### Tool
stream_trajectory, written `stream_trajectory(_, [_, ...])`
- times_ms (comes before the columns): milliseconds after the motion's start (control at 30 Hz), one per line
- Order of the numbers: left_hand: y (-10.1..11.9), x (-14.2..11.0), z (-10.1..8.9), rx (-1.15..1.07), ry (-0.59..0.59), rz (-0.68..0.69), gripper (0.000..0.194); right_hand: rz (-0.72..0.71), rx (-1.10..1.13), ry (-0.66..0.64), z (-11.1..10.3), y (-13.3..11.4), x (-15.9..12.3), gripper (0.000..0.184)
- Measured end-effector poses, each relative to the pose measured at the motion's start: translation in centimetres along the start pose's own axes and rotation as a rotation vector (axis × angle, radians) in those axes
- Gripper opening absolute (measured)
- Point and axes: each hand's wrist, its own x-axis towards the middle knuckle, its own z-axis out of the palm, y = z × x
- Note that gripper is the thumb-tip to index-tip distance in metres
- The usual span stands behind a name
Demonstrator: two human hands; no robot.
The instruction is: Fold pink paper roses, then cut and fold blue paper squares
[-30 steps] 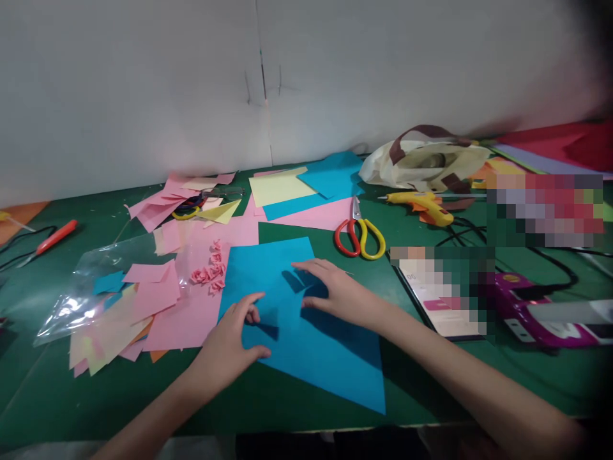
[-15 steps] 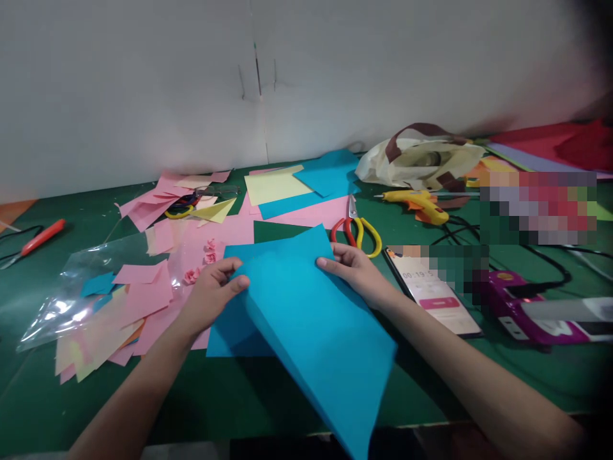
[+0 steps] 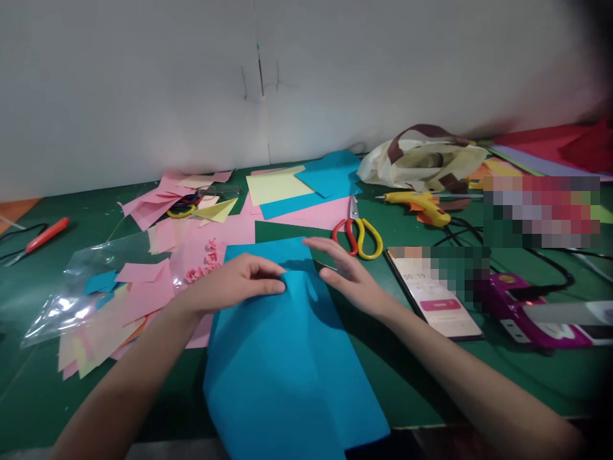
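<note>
A large sheet of blue paper point(image 3: 282, 370) lies before me, bent and slightly raised, its near end passing the table's front edge. My left hand point(image 3: 249, 278) pinches the sheet's upper part between thumb and fingers. Beside its upper right edge, my right hand point(image 3: 347, 275) is spread, fingers apart, with nothing seen in its grip. Whether its fingertips touch the paper I cannot tell. Just beyond that hand lie scissors point(image 3: 357, 233) with red and yellow handles. More blue paper shows under the far end of the sheet.
Left are pink scraps point(image 3: 146, 287), a clear plastic bag point(image 3: 62, 300), small pink paper flowers point(image 3: 211, 255) and an orange-handled tool point(image 3: 48, 235). Right are a phone point(image 3: 438, 300), a purple power strip point(image 3: 517, 319) with cables, and a yellow glue gun point(image 3: 431, 207). A cloth bag point(image 3: 416, 160) stands behind.
My left hand has moved right along the blue sheet, still pinching it. My right hand has let go of its edge and opened. The sheet has swung leftward and bends differently.
</note>
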Motion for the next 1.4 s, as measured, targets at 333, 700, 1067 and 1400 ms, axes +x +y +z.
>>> stream_trajectory(333, [-0.7,2.9,1.7,-0.002,0.18,0.038,0.016,0.048,0.051,0.008,2.2,0.4,0.6,0.024])
stream_trajectory(700, [-1.0,3.0,1.8,-0.008,0.272,0.06,0.015,0.208,0.21,0.129,3.0,1.0,1.0,0.021])
stream_trajectory(1067, [-1.2,3.1,1.9,0.04,0.314,0.04,0.014,0.243,0.1,0.213,3.3,0.8,0.9,0.02])
stream_trajectory(1400, [-1.8,3.3,1.8,0.053,0.297,0.045,0.016,0.256,0.1,0.221,3.0,0.7,0.9,0.017])
